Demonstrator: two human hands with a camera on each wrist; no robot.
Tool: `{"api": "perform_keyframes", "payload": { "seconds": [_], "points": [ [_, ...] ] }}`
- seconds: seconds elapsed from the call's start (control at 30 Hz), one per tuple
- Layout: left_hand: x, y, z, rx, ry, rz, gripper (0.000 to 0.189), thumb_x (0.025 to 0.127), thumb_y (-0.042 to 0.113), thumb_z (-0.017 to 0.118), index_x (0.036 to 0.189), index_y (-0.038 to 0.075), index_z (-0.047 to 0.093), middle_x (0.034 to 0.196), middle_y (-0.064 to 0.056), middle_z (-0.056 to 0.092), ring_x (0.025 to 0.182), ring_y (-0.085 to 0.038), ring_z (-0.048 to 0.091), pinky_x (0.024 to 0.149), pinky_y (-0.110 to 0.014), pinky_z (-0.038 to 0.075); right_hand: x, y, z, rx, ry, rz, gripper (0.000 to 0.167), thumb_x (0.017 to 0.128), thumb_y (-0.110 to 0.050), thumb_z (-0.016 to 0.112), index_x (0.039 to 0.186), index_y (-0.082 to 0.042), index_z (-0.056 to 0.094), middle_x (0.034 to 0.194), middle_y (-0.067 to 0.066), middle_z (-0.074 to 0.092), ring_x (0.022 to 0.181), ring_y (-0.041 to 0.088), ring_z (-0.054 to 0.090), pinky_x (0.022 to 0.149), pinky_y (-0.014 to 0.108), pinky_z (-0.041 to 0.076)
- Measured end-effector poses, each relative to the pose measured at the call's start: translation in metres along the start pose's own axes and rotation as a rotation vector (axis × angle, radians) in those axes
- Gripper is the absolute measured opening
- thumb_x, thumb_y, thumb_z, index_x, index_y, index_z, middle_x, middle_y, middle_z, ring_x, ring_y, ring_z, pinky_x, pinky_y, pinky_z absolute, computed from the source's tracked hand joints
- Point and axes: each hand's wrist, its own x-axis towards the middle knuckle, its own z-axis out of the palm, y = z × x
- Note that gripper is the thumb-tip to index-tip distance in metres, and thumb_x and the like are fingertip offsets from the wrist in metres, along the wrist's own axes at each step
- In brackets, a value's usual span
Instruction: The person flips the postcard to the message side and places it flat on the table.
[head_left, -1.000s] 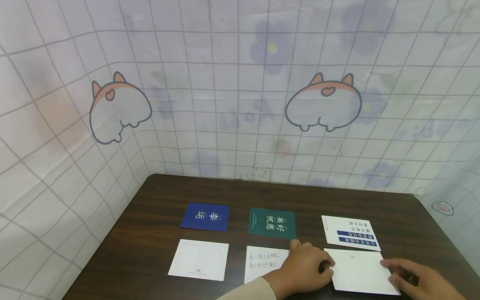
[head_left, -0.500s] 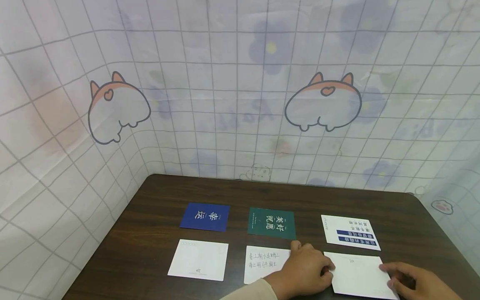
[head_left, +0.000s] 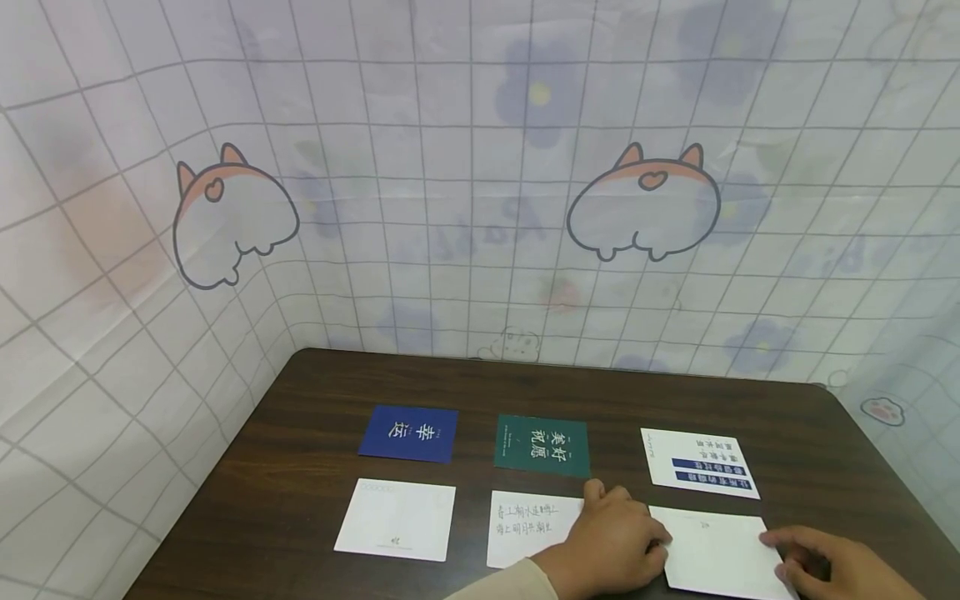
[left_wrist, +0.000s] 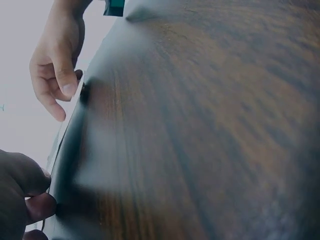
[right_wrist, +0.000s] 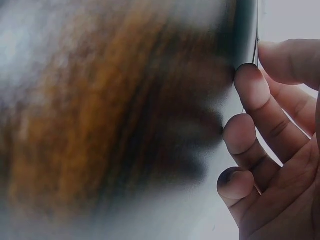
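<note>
A white card point(head_left: 720, 552) with a tiny faint mark lies on the dark wood table between my two hands. My left hand point(head_left: 613, 546) pinches its left edge with thumb and fingers, while the palm covers part of a handwritten white card point(head_left: 525, 527). At the right edge, my right hand point(head_left: 836, 562) holds the same card; in the right wrist view its thumb point(right_wrist: 290, 60) and fingers point(right_wrist: 252, 87) meet at the thin edge. The left wrist view has the card nearly edge-on, with the right hand point(left_wrist: 57, 65) across from the left.
Behind the held card lies a printed white card point(head_left: 701, 463) with blue bands. A green card point(head_left: 543, 446), a blue card point(head_left: 409, 433) and another white card point(head_left: 397, 520) lie to the left. A patterned curtain point(head_left: 450, 167) borders the dark table point(head_left: 315, 500).
The white card between my hands has slid slightly toward me, widening its gap from the printed card. Both hands keep hold of it; the other cards stay put.
</note>
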Motion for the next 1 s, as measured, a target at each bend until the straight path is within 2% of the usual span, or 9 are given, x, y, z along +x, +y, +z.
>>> {"api": "perform_keyframes", "payload": {
  "seconds": [0.27, 0.6, 0.73, 0.87, 1.0],
  "points": [
    [-0.0016, 0.0025, -0.0031, 0.058, 0.001, 0.016, 0.016, 0.093, 0.038, 0.068, 0.102, 0.044, 0.080, 0.087, 0.026, 0.060, 0.079, 0.001, 0.038, 0.077, -0.035, 0.023, 0.0033, 0.0006, 0.0027, -0.042, 0.027, 0.084, 0.044, 0.092, -0.029, 0.077, 0.130, -0.008, 0.067, 0.083, -0.001, 0.050, 0.067, 0.008, 0.051, 0.061, 0.026, 0.041],
    [-0.0013, 0.0040, 0.0003, 0.074, -0.022, 0.008, 0.016, 0.091, 0.040, 0.070, 0.102, 0.047, 0.079, 0.090, 0.028, 0.059, 0.080, 0.001, 0.037, 0.078, -0.035, 0.022, 0.0024, 0.0016, 0.0031, -0.037, 0.005, 0.050, 0.041, 0.093, -0.026, 0.077, 0.127, -0.007, 0.067, 0.082, -0.001, 0.050, 0.068, 0.007, 0.051, 0.061, 0.026, 0.041],
    [-0.0010, 0.0043, 0.0007, 0.074, -0.025, 0.004, 0.016, 0.091, 0.040, 0.070, 0.102, 0.047, 0.079, 0.090, 0.028, 0.059, 0.081, 0.001, 0.037, 0.078, -0.035, 0.022, 0.0031, 0.0012, 0.0029, -0.027, -0.005, 0.073, 0.042, 0.091, -0.030, 0.078, 0.127, -0.009, 0.068, 0.081, -0.002, 0.052, 0.069, 0.008, 0.052, 0.063, 0.026, 0.042],
    [-0.0020, 0.0034, 0.0004, 0.041, -0.012, 0.002, 0.015, 0.093, 0.039, 0.068, 0.102, 0.044, 0.079, 0.088, 0.028, 0.059, 0.080, 0.001, 0.037, 0.078, -0.034, 0.022, 0.0032, -0.0008, 0.0030, -0.040, 0.007, 0.091, 0.043, 0.090, -0.029, 0.079, 0.127, -0.011, 0.068, 0.082, -0.002, 0.052, 0.069, 0.009, 0.052, 0.063, 0.026, 0.043],
    [-0.0012, 0.0003, 0.0001, -0.037, -0.035, -0.001, 0.017, 0.095, 0.038, 0.066, 0.107, 0.041, 0.078, 0.084, 0.028, 0.057, 0.079, 0.003, 0.037, 0.079, -0.034, 0.022, 0.0030, -0.0056, 0.0024, -0.062, 0.022, 0.100, 0.049, 0.088, -0.030, 0.081, 0.130, -0.009, 0.066, 0.083, -0.002, 0.050, 0.069, 0.009, 0.052, 0.062, 0.026, 0.042]
  ]
}}
